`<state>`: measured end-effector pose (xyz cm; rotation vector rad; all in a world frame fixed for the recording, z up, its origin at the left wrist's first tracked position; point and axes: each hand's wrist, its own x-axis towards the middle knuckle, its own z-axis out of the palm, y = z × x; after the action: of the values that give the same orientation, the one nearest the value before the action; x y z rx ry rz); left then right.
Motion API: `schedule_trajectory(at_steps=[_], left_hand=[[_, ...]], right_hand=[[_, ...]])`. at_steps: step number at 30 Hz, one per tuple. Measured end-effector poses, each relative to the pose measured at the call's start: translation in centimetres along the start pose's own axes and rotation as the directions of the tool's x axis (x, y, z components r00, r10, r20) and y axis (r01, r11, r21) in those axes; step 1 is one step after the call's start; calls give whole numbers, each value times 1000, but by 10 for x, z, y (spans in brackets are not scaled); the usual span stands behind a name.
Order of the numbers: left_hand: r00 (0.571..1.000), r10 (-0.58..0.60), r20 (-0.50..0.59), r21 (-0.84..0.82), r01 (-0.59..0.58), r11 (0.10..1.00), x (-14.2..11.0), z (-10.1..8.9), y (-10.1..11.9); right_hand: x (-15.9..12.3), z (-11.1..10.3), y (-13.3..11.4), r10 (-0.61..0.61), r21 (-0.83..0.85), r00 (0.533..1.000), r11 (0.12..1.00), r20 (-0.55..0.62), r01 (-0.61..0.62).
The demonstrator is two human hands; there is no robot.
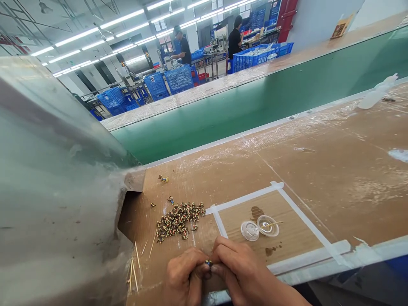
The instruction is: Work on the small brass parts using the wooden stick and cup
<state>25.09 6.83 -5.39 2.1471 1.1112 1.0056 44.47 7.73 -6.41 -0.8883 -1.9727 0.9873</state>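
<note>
My left hand [186, 274] and my right hand [237, 265] meet at the near edge of the table, fingertips pinched together. Between them shows a tiny blue and yellow figurine [208, 263], mostly covered by the fingers of both hands. Just beyond lies a pile of small dark, red and yellow figurine pieces [178, 219]. Two small blue and yellow figures, one [171, 199] by the pile and another [163, 179] farther back, lie apart from it. To the right, a small clear plastic cup [267, 226] with a thin stick leaning in it stands by its round lid [250, 230].
White tape [306, 214] frames a rectangle around the cup, with dark wet stains inside. Several wooden sticks [134, 267] lie left of my hands. A large metal housing [60, 178] blocks the left. Behind runs a green conveyor belt [223, 104]; two people and blue crates [180, 78] are beyond.
</note>
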Motion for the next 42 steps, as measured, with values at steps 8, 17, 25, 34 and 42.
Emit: schedule_trajectory(at_steps=[8,17,25,34,42], left_hand=[[999,21,-28,-9,-21,1000,1,0,-2],[985,-64,-161,24,69,997,-12,7,-1],[990,-35,-135,64,44,997,-6,1,4],[969,4,-247,84,17,996,-1,3,8],[971,-26,-237,52,39,998,-8,4,3]], right_hand=[[0,0,2,1,11,1000,1000,-10,-1],[-1,0,0,22,138,996,990,-81,-11],[0,-1,0,17,210,996,978,-84,1],[3,0,-1,27,235,996,972,-90,-5],[2,1,0,24,225,994,974,-102,0]])
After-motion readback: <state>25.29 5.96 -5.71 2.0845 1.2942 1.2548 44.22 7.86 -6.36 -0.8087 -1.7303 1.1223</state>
